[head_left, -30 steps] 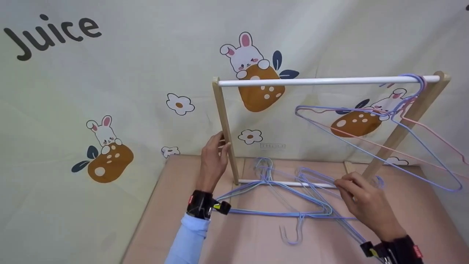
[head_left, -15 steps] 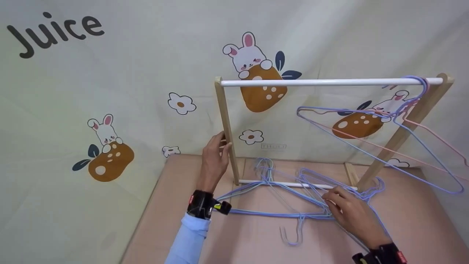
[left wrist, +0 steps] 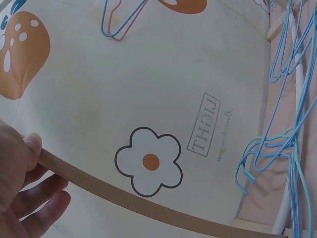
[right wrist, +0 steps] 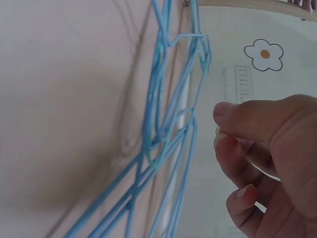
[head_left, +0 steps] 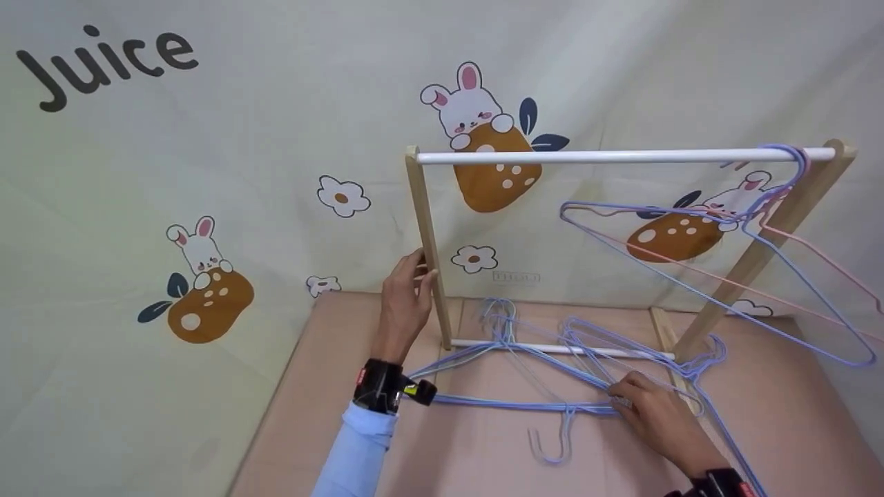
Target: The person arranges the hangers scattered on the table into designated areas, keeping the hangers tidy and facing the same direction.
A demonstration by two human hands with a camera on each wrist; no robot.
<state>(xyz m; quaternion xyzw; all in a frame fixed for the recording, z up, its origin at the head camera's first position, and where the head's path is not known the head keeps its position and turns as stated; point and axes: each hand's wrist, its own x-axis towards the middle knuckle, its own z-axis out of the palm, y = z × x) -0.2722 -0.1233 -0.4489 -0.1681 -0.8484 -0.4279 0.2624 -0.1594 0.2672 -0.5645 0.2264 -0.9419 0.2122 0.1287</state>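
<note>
In the head view my left hand (head_left: 407, 304) grips the left wooden post (head_left: 427, 228) of a small clothes rack, thumb on one side and fingers on the other, as the left wrist view also shows. Wire hangers (head_left: 511, 402), blue and pale green, lie in a heap before the rack. My right hand (head_left: 652, 414) is at the heap's right corner, fingers loosely bent. From the right wrist, the thumb (right wrist: 247, 115) and fingertips appear beside the blue hangers (right wrist: 156, 99) with nothing between them. More purple-blue hangers (head_left: 711, 359) lie behind that hand.
A blue hanger (head_left: 565, 209) and a pink hanger (head_left: 822, 246) hang from the right end of the white top rail (head_left: 587, 157). The white bottom rail (head_left: 539, 346) runs behind the heap. A printed cloth (head_left: 276, 138) forms the backdrop behind the pinkish table (head_left: 483, 469).
My right hand has moved left and toward the front, from beside the right post to the heap's right corner. My left hand has stayed on the post.
</note>
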